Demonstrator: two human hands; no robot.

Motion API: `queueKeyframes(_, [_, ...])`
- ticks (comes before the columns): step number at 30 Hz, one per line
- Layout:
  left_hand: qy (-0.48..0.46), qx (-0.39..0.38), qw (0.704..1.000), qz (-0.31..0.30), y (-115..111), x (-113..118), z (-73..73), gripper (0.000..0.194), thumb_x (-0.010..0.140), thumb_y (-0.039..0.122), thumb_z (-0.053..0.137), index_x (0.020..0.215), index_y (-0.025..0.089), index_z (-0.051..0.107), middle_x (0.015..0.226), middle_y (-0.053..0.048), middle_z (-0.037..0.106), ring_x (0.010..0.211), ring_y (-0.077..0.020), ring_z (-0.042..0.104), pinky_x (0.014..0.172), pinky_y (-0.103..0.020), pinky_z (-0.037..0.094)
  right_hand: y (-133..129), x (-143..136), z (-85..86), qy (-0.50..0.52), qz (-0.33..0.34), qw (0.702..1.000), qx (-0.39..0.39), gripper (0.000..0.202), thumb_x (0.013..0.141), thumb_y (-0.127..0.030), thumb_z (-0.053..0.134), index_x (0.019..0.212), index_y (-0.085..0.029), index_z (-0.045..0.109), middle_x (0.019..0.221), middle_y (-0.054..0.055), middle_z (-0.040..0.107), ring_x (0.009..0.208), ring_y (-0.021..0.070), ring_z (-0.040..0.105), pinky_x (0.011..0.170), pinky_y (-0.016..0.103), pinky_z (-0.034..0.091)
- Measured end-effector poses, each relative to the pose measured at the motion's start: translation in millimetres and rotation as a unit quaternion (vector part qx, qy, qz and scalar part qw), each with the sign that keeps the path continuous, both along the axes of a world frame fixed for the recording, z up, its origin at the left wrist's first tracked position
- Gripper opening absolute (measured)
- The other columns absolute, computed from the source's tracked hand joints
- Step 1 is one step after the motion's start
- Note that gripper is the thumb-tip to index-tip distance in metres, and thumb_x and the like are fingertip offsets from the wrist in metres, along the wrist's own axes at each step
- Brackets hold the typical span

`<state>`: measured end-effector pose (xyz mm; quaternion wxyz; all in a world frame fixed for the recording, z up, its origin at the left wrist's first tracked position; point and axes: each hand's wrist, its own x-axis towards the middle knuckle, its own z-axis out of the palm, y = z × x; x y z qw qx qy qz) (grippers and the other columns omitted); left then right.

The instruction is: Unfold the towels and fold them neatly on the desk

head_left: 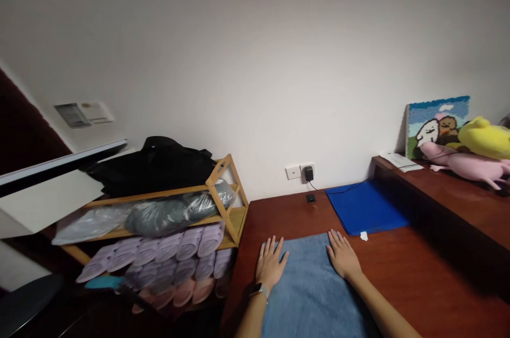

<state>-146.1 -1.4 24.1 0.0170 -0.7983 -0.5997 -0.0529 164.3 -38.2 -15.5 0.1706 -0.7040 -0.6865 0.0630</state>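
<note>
A blue-grey towel (306,285) lies spread on the reddish-brown wooden desk (430,269), its near part running out of the bottom of the view. My left hand (271,264) rests flat across its far left corner, fingers stretched out and pointing away from me. On that wrist is a watch (260,290) with a light band. Over the far right corner lies my right hand (343,257), palm down and fingers extended. Neither hand grips anything. Just beyond the right hand is a folded blue cloth (366,208) with a white tag (364,236).
Left of the desk stands a wooden rack (227,210) with a black bag (155,165), plastic-wrapped items and several slippers (189,245). A black plug (308,173) sits in the wall socket, its cord trailing right. Plush toys (470,162) and a picture (434,125) occupy a raised surface at right.
</note>
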Motion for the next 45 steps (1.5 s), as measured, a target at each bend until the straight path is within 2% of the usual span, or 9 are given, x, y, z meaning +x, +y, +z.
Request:
queueKeyframes(6, [0.021, -0.011, 1.0, -0.001, 2, 11, 13.2, 0.06, 0.107, 0.045, 0.036, 0.163, 0.024, 0.04, 0.172, -0.01, 0.032, 0.16, -0.0295, 0.029, 0.131, -0.055, 0.024, 2, -5, 6.9, 0.021, -0.008, 1.0, -0.012, 0.065, 0.104, -0.037, 0.027, 0.163, -0.01, 0.038, 0.17, 0.01, 0.034, 0.16, 0.0269, 0.027, 0.131, 0.045, 0.024])
queueKeyframes(9, [-0.006, 0.038, 0.998, -0.057, -6, 56, 14.5, 0.058, 0.107, 0.032, 0.03, 0.164, 0.024, 0.037, 0.173, -0.007, 0.031, 0.16, -0.0267, 0.029, 0.131, -0.052, 0.026, 4, -5, 6.0, 0.034, -0.006, 0.999, -0.006, 0.065, 0.104, -0.036, 0.026, 0.163, -0.009, 0.038, 0.17, 0.011, 0.034, 0.16, 0.0265, 0.025, 0.131, 0.044, 0.024])
queueKeyframes(12, [-0.049, 0.039, 0.987, -0.148, -21, 120, 5.4, 0.057, 0.109, 0.039, 0.028, 0.164, 0.028, 0.036, 0.173, -0.004, 0.032, 0.16, -0.0244, 0.03, 0.13, -0.05, 0.029, 4, -2, 2.6, 0.032, 0.002, 0.999, -0.009, 0.066, 0.104, -0.035, 0.026, 0.163, -0.007, 0.037, 0.17, 0.012, 0.032, 0.16, 0.0272, 0.024, 0.132, 0.045, 0.023])
queueKeyframes(16, [-0.068, 0.001, 0.988, -0.142, -34, 164, -11.3, 0.056, 0.11, 0.042, 0.024, 0.162, 0.03, 0.041, 0.169, -0.004, 0.041, 0.159, -0.0244, 0.033, 0.13, -0.052, 0.03, 5, 2, -1.9, 0.03, 0.019, 0.999, 0.002, 0.065, 0.102, -0.031, 0.028, 0.162, -0.007, 0.037, 0.17, 0.012, 0.031, 0.16, 0.0269, 0.026, 0.131, 0.044, 0.025])
queueKeyframes(19, [-0.05, -0.002, 0.994, -0.101, -29, 135, -14.5, 0.058, 0.108, 0.048, 0.03, 0.162, 0.03, 0.04, 0.17, -0.006, 0.038, 0.158, -0.0278, 0.033, 0.13, -0.055, 0.03, 6, 0, -2.9, 0.038, 0.002, 0.999, 0.007, 0.066, 0.104, -0.034, 0.026, 0.162, -0.007, 0.038, 0.17, 0.013, 0.033, 0.159, 0.0273, 0.028, 0.131, 0.045, 0.025])
queueKeyframes(25, [0.011, 0.002, 0.999, 0.038, -8, 9, -10.1, 0.06, 0.106, 0.047, 0.036, 0.162, 0.025, 0.041, 0.171, -0.01, 0.034, 0.159, -0.0305, 0.03, 0.129, -0.055, 0.029, 6, -3, -2.9, 0.039, -0.006, 0.999, -0.002, 0.066, 0.103, -0.035, 0.026, 0.162, -0.008, 0.039, 0.17, 0.012, 0.033, 0.16, 0.0267, 0.027, 0.131, 0.046, 0.025])
queueKeyframes(28, [-0.001, 0.01, 0.998, 0.057, -5, -27, -16.6, 0.06, 0.107, 0.047, 0.033, 0.163, 0.024, 0.04, 0.172, -0.01, 0.033, 0.159, -0.0291, 0.031, 0.128, -0.052, 0.031, 6, -1, -2.2, 0.026, -0.003, 1.0, -0.01, 0.067, 0.103, -0.035, 0.025, 0.163, -0.005, 0.036, 0.17, 0.012, 0.032, 0.16, 0.0271, 0.025, 0.131, 0.045, 0.024])
queueKeyframes(41, [-0.019, 0.046, 0.996, 0.073, -13, -25, -20.4, 0.059, 0.106, 0.041, 0.038, 0.161, 0.022, 0.044, 0.17, -0.011, 0.039, 0.156, -0.0289, 0.039, 0.127, -0.048, 0.034, -9, -3, 0.5, -0.016, -0.008, 0.999, -0.049, 0.069, 0.105, -0.041, 0.023, 0.165, -0.009, 0.032, 0.172, 0.011, 0.027, 0.161, 0.0255, 0.022, 0.131, 0.046, 0.021])
queueKeyframes(45, [0.012, 0.055, 0.996, 0.074, -12, -23, -12.3, 0.056, 0.103, 0.036, 0.041, 0.157, 0.021, 0.051, 0.166, -0.012, 0.045, 0.154, -0.0301, 0.041, 0.127, -0.052, 0.033, -10, -4, 1.4, -0.009, -0.011, 0.999, -0.04, 0.067, 0.104, -0.038, 0.024, 0.164, -0.01, 0.034, 0.172, 0.01, 0.029, 0.161, 0.0253, 0.024, 0.131, 0.046, 0.021])
